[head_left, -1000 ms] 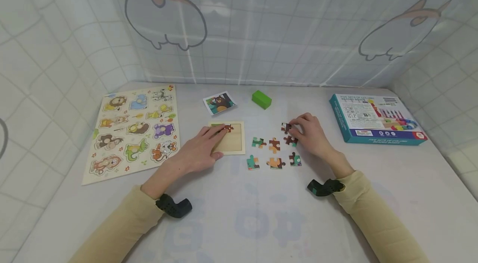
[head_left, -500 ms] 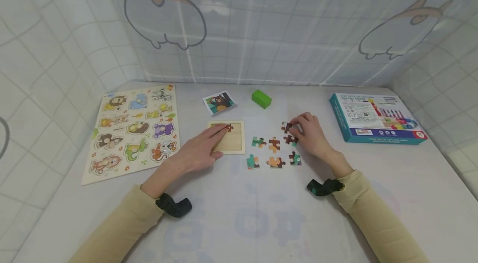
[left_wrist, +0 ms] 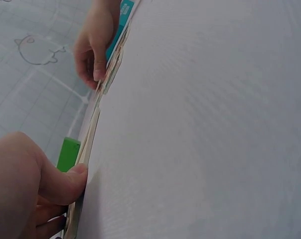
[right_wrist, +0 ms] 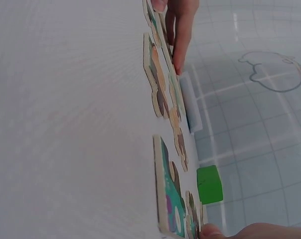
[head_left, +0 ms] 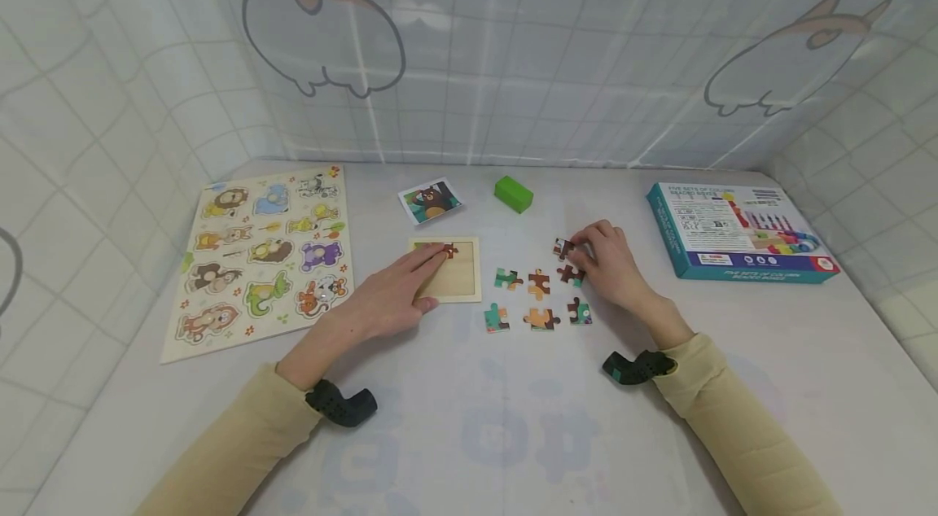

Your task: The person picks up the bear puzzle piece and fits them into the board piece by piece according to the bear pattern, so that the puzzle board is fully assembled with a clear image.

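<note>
My left hand [head_left: 419, 272] lies flat on a small wooden puzzle tray [head_left: 463, 280], its fingertips on a brown piece [head_left: 449, 250] set in the tray's far edge. The thumb [left_wrist: 66, 181] presses against the tray's near edge. My right hand [head_left: 577, 250] pinches a brown puzzle piece [head_left: 562, 247] at the far right of a group of several loose pieces [head_left: 538, 283] on the white table. In the right wrist view those loose pieces [right_wrist: 160, 84] show edge-on.
A bear picture card [head_left: 431, 201] and a green block [head_left: 513, 194] lie behind the tray. A wooden animal puzzle board [head_left: 264, 255] lies at the left, a teal box [head_left: 740, 233] at the right. Tiled curtain walls close in three sides.
</note>
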Available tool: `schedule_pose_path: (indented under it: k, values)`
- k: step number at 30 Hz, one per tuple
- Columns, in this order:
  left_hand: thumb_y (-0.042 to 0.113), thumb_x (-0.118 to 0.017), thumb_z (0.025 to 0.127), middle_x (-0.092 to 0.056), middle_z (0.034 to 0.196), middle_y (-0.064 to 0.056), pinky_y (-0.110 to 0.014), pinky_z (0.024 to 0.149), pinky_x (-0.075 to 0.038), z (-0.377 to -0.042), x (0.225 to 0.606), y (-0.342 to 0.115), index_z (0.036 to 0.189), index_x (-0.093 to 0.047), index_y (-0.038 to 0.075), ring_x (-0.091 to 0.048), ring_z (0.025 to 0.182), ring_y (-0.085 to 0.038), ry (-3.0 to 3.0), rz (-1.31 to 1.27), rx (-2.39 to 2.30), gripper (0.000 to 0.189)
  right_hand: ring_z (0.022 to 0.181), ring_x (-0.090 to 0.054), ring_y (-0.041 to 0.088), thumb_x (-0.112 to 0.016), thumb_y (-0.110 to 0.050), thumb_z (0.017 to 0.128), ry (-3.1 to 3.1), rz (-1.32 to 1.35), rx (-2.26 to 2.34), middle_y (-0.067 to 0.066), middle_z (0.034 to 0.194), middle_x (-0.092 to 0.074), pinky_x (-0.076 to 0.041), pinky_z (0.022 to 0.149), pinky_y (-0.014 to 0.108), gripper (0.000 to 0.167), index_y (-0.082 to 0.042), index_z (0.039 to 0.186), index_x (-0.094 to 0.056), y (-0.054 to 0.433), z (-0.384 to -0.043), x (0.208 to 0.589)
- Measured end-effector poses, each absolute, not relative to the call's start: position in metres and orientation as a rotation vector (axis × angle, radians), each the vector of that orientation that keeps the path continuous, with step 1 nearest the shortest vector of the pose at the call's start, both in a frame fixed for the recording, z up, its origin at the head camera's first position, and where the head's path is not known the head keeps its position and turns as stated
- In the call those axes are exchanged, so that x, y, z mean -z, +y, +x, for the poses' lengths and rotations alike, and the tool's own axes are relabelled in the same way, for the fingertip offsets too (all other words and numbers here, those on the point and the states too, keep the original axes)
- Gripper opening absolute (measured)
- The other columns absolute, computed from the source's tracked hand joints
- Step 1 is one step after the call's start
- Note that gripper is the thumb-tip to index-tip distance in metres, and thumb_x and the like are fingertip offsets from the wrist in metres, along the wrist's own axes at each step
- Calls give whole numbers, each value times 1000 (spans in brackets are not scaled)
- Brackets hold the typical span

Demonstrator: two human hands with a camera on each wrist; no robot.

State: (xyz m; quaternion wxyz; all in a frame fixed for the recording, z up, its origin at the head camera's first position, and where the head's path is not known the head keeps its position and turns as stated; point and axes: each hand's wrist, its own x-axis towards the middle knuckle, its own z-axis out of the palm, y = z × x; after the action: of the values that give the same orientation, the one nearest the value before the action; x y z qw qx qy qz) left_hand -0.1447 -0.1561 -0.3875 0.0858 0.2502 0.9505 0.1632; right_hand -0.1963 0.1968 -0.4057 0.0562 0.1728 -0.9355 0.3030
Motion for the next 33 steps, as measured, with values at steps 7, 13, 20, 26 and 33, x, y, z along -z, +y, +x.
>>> schedule_pose_path:
  k: [7,13,20,26,33]
  values:
    - [27,-57,99,-18,167,-8,-48,122,-27,-145,387,-156,159,-24,6,-20,153,-29,2837,755,-489,71,108,-43,39,-63,-7,98,-2833,538,-918,23,117,-53,-38,93,52,22,8,113,-62,198,-195,403]
    - [28,-56,100,-16,168,-8,-47,123,-25,-144,389,-156,159,-23,6,-18,154,-28,2827,752,-483,70,107,-48,37,-63,-6,98,-2783,626,-901,22,115,-56,-43,90,50,22,7,115,-60,189,-188,395]
    - [27,-56,100,-17,168,-8,-46,123,-25,-144,390,-157,159,-24,6,-19,154,-28,2832,758,-493,70,107,-51,36,-64,-7,97,-2739,720,-923,20,116,-57,-47,90,48,24,6,117,-60,164,-180,382]
    - [26,-56,100,-17,168,-9,-46,123,-25,-144,388,-157,159,-23,5,-18,154,-28,2824,767,-502,71,106,-51,37,-64,-9,97,-2736,772,-922,18,115,-57,-47,89,45,23,6,115,-61,145,-179,380]
    - [26,-56,100,-16,168,-9,-46,123,-25,-144,388,-157,159,-23,5,-17,154,-29,2817,772,-504,71,104,-50,34,-64,-10,98,-2737,849,-923,15,115,-57,-47,85,40,23,4,115,-61,120,-178,379]
